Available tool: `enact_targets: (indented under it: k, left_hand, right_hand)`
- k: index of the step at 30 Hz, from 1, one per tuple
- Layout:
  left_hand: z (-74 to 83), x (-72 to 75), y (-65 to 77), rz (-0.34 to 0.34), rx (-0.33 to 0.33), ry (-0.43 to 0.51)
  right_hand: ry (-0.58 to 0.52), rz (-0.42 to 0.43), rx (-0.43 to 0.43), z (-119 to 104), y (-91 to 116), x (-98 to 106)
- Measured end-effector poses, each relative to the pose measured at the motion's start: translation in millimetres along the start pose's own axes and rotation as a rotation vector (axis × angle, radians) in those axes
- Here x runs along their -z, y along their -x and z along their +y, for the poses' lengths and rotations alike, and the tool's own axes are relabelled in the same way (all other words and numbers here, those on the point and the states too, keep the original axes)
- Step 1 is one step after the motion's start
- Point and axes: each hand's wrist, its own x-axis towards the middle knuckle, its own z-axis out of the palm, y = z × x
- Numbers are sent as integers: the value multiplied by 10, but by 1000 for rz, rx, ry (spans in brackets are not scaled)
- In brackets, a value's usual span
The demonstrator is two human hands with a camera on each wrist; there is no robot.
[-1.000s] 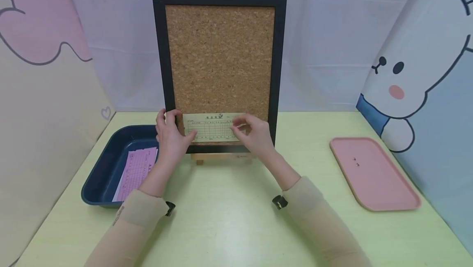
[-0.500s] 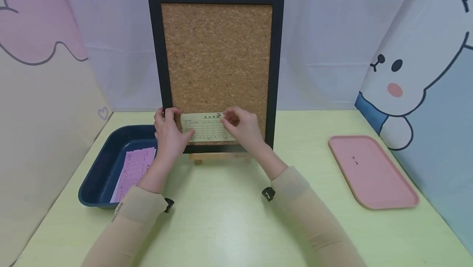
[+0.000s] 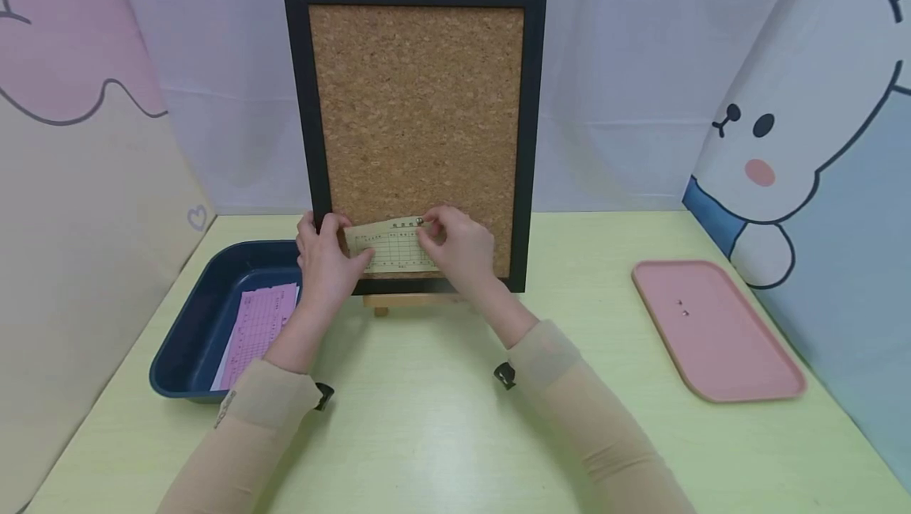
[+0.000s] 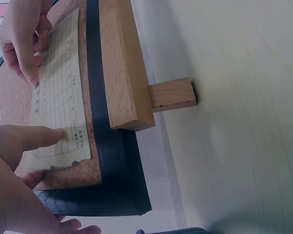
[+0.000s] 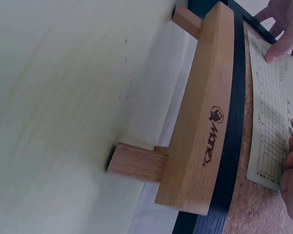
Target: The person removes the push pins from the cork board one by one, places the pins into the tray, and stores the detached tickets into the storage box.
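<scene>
A pale yellow form slip [image 3: 387, 249] lies against the lower part of a black-framed corkboard [image 3: 423, 103]. Its upper left edge bows away from the cork. At the board's left side, my left hand [image 3: 326, 261] holds the slip's left end, thumb [image 4: 46, 136] on the printed face and another finger by the edge. A shiny pushpin [image 3: 419, 221] sits at the slip's top middle. My right hand [image 3: 463, 249] pinches at this pin with thumb and index finger, covering the slip's right part. How firmly the pin is gripped is hard to see.
A wooden easel ledge [image 5: 198, 117] supports the board. To the left stands a navy tray [image 3: 188, 324] with pink and white printed slips [image 3: 259, 332]. At the right lies a pink tray [image 3: 733, 348] bearing a couple of small pins [image 3: 682, 308].
My right hand has moved left along the slip to the pushpin. The slip's upper left edge has lifted and bent. My left hand has stayed at the board's lower left.
</scene>
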Motion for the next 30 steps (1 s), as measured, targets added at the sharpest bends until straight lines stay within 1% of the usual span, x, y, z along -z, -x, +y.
enact_targets:
  k: [4,10,15,20,26,30]
  left_hand:
    - [-24,8,0,-4,2,5]
    - [-38,10,-2,22,0,38]
    - [-44,16,-1,29,10,42]
    - [-56,14,-4,27,15,46]
    - [-45,17,-1,30,15,40]
    - [-39,18,4,21,21,47]
  right_hand:
    - [56,29,-19,-30,0,-21]
    - [105,49,-52,-72,1,-55]
    - [105,60,-46,-92,-1,-77]
    - [144,67,-32,-93,-16,-100]
    - [164,59,-32,-107,-37,-93]
    - [196,63,-25,-115,-38,-98]
